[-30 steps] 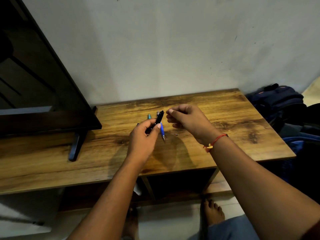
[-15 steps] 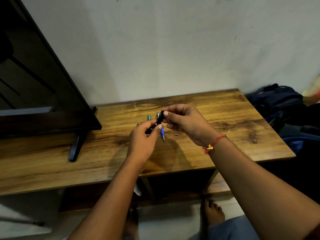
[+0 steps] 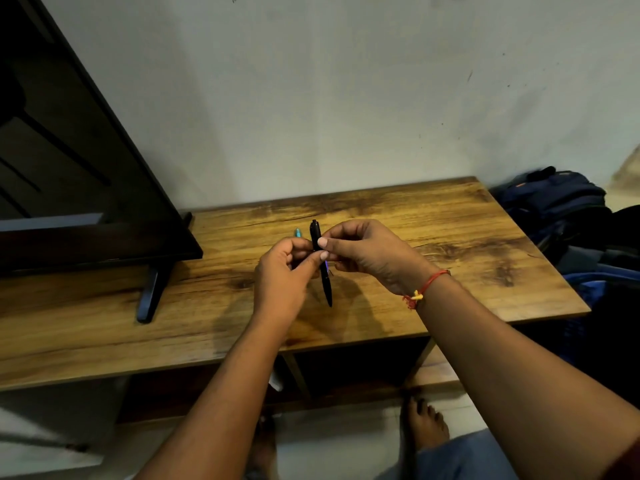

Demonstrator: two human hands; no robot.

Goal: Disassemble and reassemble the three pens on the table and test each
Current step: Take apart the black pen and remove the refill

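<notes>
Two hands are working over one wooden table [image 3: 450,244], with a TV [image 3: 69,202] standing at its left end and a backpack [image 3: 554,199] sitting off the right edge. The left hand [image 3: 280,282] is gripping the black pen [image 3: 326,285] at mid-barrel, thumb and fingers [image 3: 317,259] curled round it. The right hand [image 3: 370,254] is pinching the same pen just above, fingers [image 3: 332,242] closed on the upper half. The pen is hanging near upright above the middle of the table, clicker end up, tip down, clear of the wood. A sliver of blue is showing at the joint between the hands, so I'm reading this as the barrel halves being threaded; on or off, can't tell. To do it well: be holding both halves coaxial, turning with one hand only, applying light torque so the thread isn't crossing, and working low over the table so a loose spring isn't dropping to the floor. A teal pen [image 3: 298,232] is lying on the table just behind the left hand, mostly hidden.
</notes>
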